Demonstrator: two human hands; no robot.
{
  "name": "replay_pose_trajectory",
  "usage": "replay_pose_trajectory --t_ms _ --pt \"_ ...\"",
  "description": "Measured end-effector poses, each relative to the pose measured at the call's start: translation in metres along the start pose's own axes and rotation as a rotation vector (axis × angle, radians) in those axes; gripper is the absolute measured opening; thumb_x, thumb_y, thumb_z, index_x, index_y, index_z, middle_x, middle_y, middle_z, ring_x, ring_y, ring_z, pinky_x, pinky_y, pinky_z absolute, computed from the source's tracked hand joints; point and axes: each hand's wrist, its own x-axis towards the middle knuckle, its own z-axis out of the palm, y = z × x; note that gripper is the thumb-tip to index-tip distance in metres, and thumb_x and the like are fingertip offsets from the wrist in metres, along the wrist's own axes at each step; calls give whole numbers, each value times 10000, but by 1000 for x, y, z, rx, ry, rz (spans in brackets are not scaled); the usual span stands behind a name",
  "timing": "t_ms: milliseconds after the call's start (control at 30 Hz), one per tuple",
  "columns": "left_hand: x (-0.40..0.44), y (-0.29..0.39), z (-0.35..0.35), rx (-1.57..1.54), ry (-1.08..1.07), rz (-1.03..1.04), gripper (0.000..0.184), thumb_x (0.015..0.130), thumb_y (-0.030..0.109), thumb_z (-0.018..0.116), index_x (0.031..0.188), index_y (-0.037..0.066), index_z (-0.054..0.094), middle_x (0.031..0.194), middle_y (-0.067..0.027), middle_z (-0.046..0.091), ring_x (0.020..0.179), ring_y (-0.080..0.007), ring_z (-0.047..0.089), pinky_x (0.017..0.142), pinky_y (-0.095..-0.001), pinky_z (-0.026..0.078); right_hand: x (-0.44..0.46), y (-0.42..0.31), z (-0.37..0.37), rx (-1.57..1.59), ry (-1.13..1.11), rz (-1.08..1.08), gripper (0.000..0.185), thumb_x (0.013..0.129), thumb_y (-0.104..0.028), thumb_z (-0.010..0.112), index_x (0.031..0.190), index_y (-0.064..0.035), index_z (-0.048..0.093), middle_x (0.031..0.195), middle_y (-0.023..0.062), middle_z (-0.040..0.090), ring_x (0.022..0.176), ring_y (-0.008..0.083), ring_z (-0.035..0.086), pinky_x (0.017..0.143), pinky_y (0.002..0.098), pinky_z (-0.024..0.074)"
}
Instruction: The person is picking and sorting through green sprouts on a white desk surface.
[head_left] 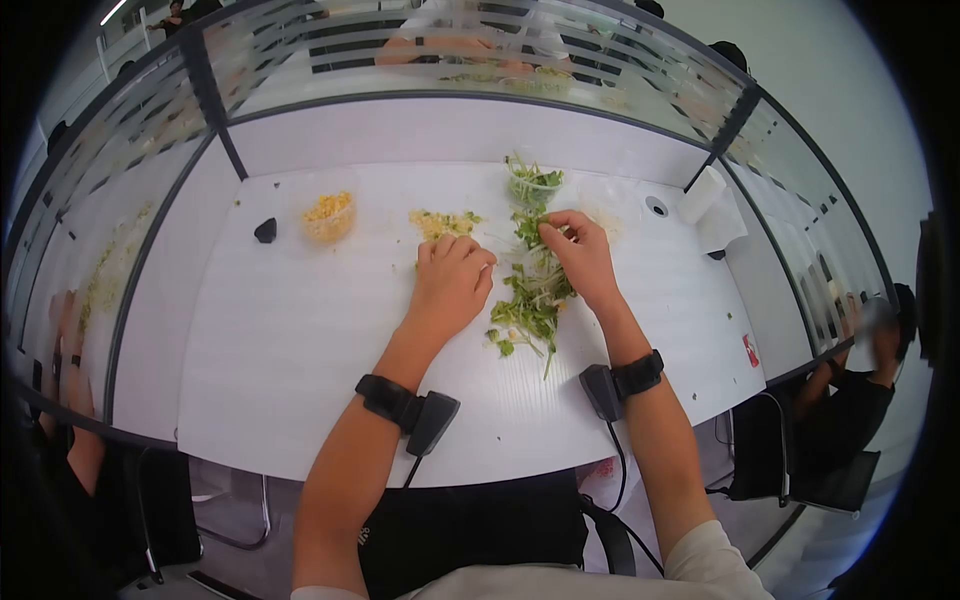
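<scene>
A loose heap of leafy green sprouts (530, 305) with pale stems lies on the white table. At its upper end, my right hand (583, 258) pinches some of the sprouts between thumb and fingers. To the left of the heap, my left hand (455, 280) is closed with its fingers curled down near the tabletop; whatever they hold is hidden. Just beyond those fingers is a small pile of yellow bits (440, 222) mixed with some green. Behind the heap stands a clear tub of greens (535, 183). Farther left, another clear tub holds yellow pieces (328, 215).
A small black object (265, 231) lies left of the yellow tub. A white paper roll (703, 196) and a cable hole (656, 206) are at the back right. A red packet (750, 350) lies near the right edge. Partitions surround the table, with people beyond them.
</scene>
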Motion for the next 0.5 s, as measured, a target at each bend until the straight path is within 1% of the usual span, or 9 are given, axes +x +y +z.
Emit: replay_pose_trajectory --t_ms 33,67,100,167,200,333,400,433,500 --pt "0 0 0 -11 1 0 90 868 104 643 948 114 683 958 -16 607 1009 -214 537 928 -391 341 -1 1 1 -91 34 -178 156 849 -162 706 965 -59 703 941 63 646 857 184 530 779 321 450" --pt "0 -1 -1 -18 5 1 91 872 104 638 951 113 682 958 -17 608 1008 -214 536 928 -389 340 -2 1 1 -222 19 -272 139 856 -147 698 962 -57 701 955 67 636 873 207 529 786 329 452" --pt "0 -1 -2 -20 2 -5 91 872 104 638 951 113 682 958 -17 608 1008 -214 536 928 -389 340 -2 -4 1 -223 13 -267 139 856 -147 698 962 -57 701 955 67 636 873 207 529 786 329 452" --pt "0 0 -3 -28 24 3 97 875 105 636 960 110 681 961 -21 610 1008 -213 536 923 -384 339 -2 -10 1 -340 146 -401 130 859 -134 693 961 -53 698 963 80 624 888 232 527 797 341 454" --pt "0 0 -2 -28 39 14 99 882 113 631 968 109 681 967 -23 613 1010 -213 535 918 -381 340 -1 -11 1 -355 110 -435 127 861 -120 687 965 -48 697 962 93 635 888 238 541 796 348 460" --pt "1 2 -1 -13 7 0 119 892 141 638 995 107 686 966 -22 615 1022 -212 537 923 -380 341 -1 -6 4 -260 32 -294 132 863 -122 691 971 -46 702 969 96 645 850 211 556 761 336 470" --pt "2 4 -1 -48 44 -14 163 901 199 656 1024 99 696 976 -29 629 1029 -219 541 930 -382 346 -2 -8 7 -200 72 -188 153 876 -129 693 987 -24 704 936 70 658 762 140 551 682 294 470" --pt "2 7 -1 -48 43 -16 163 901 199 656 1024 99 696 976 -29 629 1029 -219 541 930 -382 346 -4 -11 8 -199 71 -187 153 876 -129 693 987 -24 704 936 70 658 762 140 551 682 294 470" --pt "2 13 0 -149 42 -63 209 898 252 675 1028 91 706 987 -38 644 1033 -228 546 936 -383 352 -9 -18 12 -56 21 -79 179 888 -137 692 999 2 703 874 28 659 694 78 512 620 256 449"
